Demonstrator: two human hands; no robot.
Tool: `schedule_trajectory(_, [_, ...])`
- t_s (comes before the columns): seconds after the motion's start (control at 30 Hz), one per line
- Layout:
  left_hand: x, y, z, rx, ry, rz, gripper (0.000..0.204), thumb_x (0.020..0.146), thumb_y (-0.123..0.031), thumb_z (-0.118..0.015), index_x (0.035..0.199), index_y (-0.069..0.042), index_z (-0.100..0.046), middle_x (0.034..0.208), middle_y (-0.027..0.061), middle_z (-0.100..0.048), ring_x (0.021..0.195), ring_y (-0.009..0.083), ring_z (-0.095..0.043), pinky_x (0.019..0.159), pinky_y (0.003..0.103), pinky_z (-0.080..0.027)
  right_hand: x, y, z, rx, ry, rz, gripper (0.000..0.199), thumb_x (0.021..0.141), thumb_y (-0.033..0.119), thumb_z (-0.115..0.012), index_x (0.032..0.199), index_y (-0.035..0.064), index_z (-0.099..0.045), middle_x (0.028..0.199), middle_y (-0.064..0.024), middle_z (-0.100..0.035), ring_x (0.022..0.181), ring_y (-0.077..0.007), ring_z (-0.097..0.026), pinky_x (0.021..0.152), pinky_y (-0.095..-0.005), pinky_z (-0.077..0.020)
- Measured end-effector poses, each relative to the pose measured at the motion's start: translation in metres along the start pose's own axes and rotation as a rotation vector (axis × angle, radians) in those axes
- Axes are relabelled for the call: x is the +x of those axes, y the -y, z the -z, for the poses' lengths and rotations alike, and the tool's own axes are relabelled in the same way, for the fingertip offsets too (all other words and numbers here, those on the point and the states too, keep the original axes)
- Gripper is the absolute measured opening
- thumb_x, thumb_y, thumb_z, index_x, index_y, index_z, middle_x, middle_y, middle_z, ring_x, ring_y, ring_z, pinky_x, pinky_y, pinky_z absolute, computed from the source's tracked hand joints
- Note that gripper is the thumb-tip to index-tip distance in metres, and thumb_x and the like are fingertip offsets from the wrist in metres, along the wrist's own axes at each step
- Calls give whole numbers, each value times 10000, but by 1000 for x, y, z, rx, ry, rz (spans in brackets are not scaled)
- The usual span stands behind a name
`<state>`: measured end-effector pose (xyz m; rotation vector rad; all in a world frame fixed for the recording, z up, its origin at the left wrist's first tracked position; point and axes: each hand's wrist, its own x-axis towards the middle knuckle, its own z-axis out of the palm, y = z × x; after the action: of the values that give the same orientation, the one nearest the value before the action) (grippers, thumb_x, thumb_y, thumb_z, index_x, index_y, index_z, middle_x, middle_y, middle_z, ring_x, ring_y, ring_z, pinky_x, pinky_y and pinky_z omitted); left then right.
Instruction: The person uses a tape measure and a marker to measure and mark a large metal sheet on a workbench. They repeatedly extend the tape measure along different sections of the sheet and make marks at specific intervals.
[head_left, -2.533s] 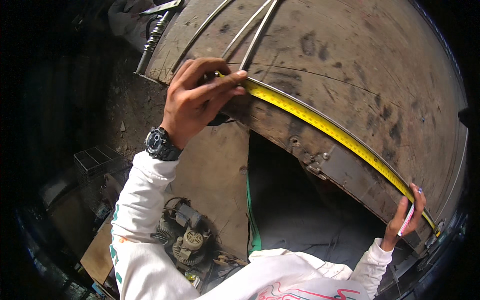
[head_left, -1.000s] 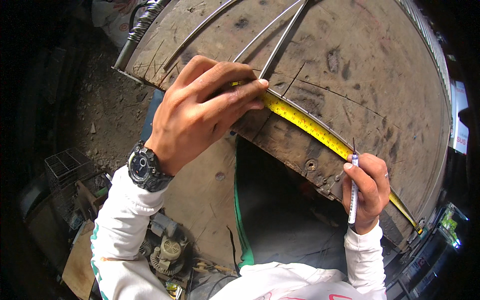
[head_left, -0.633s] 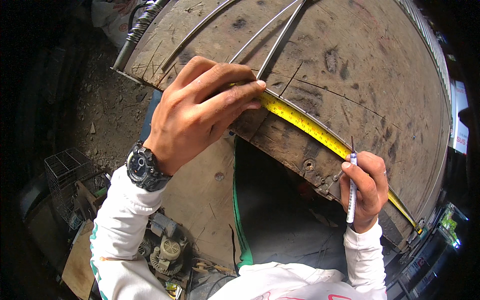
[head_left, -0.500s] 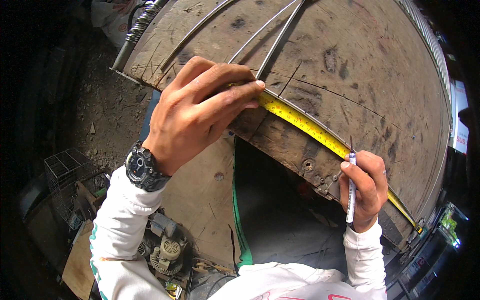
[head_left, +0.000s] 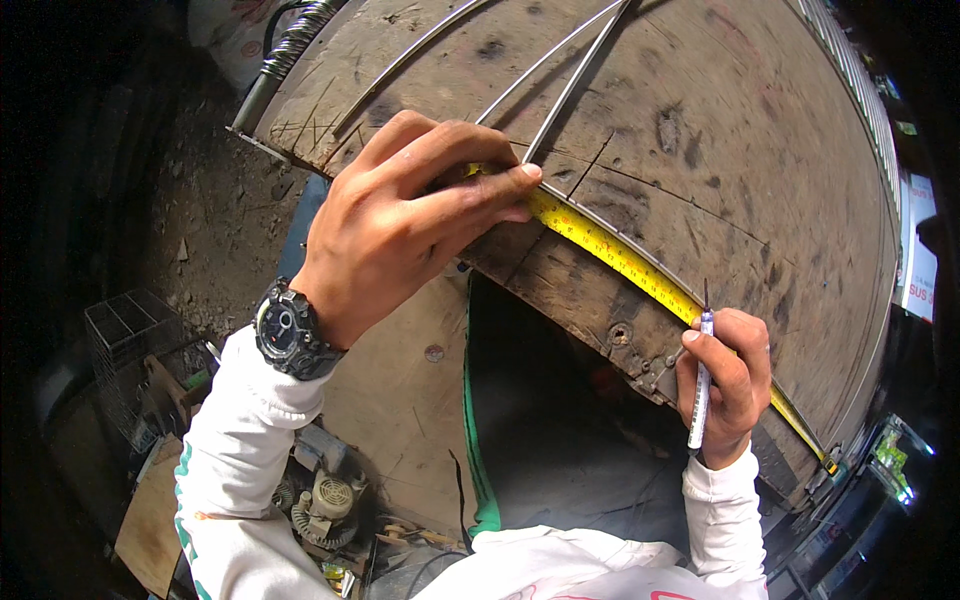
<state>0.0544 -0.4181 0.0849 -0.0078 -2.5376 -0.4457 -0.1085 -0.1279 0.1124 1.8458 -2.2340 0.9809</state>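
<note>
A rough metal-and-wood workshop, seen from above the worker.

Worn, stained timber worktop (head_left: 700, 130) with thin steel rods (head_left: 560, 95) lying on it and a bolted metal bracket (head_left: 655, 370) at its edge; bare dirt floor (head_left: 215, 215) littered with debris; a small motor unit (head_left: 325, 495) and a wire cage (head_left: 130, 330) stand below, beside scrap boards (head_left: 150, 520). A corrugated hose (head_left: 285, 55) runs past the far corner.

The table top (head_left: 700, 140) is made of rough, stained, matt wood with scratches. A glossy yellow metal tape measure (head_left: 620, 262) is laid on it, beside thin, smooth metal rods (head_left: 560, 100). A smooth plastic pen (head_left: 698, 395) and a matt black plastic watch (head_left: 288, 330) are seen. The sleeves (head_left: 235, 470) are of white cloth.
</note>
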Motion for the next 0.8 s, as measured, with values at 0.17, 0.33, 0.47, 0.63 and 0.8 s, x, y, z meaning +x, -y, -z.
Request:
schedule_trajectory(0.17, [0, 1, 1, 0, 5, 0, 346, 810, -216, -795, 1153, -175, -764, 1108, 36, -688, 939, 204, -638, 786, 300, -580, 0, 0, -1, 5, -5, -6, 440, 653, -82, -780, 1053, 67, -675, 931, -122, -635, 831, -310, -641, 723, -394, -536])
schedule_trajectory(0.33, [0, 1, 0, -5, -13, -11, 340, 818, -237, -786, 1156, -194, -769, 1123, 22, -692, 948, 202, -632, 784, 296, -584, 1, 1, 0, -1, -1, -9, 441, 657, -84, -779, 1056, 68, -667, 931, -123, -635, 836, -308, -643, 728, -394, -535])
schedule_trajectory(0.47, [-3, 2, -3, -19, -32, 3, 354, 816, -253, -779, 1168, -220, -767, 1116, 12, -690, 919, 202, -618, 773, 295, -573, 1, 1, -1, -12, -2, -10, 439, 668, -88, -771, 1062, 70, -660, 934, -124, -635, 835, -304, -642, 726, -393, -532])
schedule_trajectory(0.63, [-4, 4, -6, -41, -57, -1, 363, 810, -255, -774, 1171, -222, -765, 1091, 10, -677, 877, 201, -593, 755, 300, -553, -1, 3, -2, -13, -8, -28, 433, 679, -95, -757, 1065, 71, -652, 940, -126, -634, 821, -301, -635, 716, -388, -525])
schedule_trajectory(0.8, [-6, 6, -8, -37, -71, -3, 352, 812, -262, -774, 1161, -221, -766, 1079, 10, -662, 883, 203, -585, 750, 304, -552, 0, 4, -2, -34, -6, -28, 422, 691, -99, -746, 1064, 69, -645, 941, -127, -633, 821, -298, -634, 716, -387, -523])
